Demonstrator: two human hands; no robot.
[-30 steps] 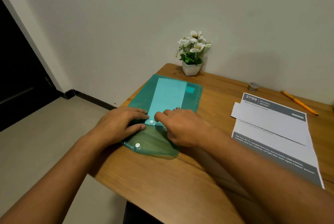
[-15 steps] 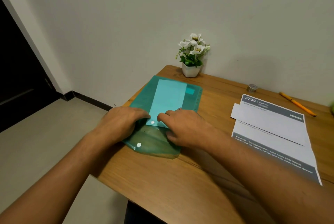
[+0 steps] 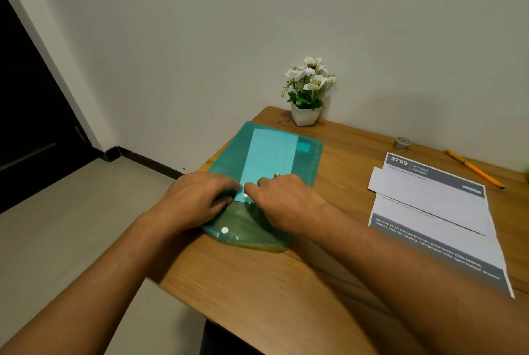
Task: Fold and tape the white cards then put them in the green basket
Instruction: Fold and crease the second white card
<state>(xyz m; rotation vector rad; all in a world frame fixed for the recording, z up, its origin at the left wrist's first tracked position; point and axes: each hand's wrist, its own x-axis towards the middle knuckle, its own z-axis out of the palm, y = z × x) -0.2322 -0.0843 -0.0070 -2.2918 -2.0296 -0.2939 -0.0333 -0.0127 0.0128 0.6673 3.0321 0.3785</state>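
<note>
Pressing on the green folder [image 3: 266, 171], both hands work at its open mouth, near the table [image 3: 257, 283] corner. The left hand [image 3: 197, 200] lies flat on the folder's left side, fingers [image 3: 226, 183] together and bent a little, holding nothing that I can see. The right hand [image 3: 286, 200] lies just beside it, and its forefinger [image 3: 250, 186] touches the near end of a white card [image 3: 272, 157] that shows pale through the plastic. Whether this hand pinches the card or only pushes it, I cannot tell. The flap [image 3: 246, 228] with its snap button [image 3: 224, 230] hangs open below the fingers, toward the person.

No green basket is in view; the folder seems to take its place. I judge the step in hand is the last one for this card: sliding it fully inside. To the right of the right hand, well apart, lie more white sheets [image 3: 426, 200] on a printed page, and behind them a tape roll [image 3: 402, 143] and a pencil [image 3: 472, 168].

The next move probably calls for letting the folder go and reaching right for a sheet to fold.
</note>
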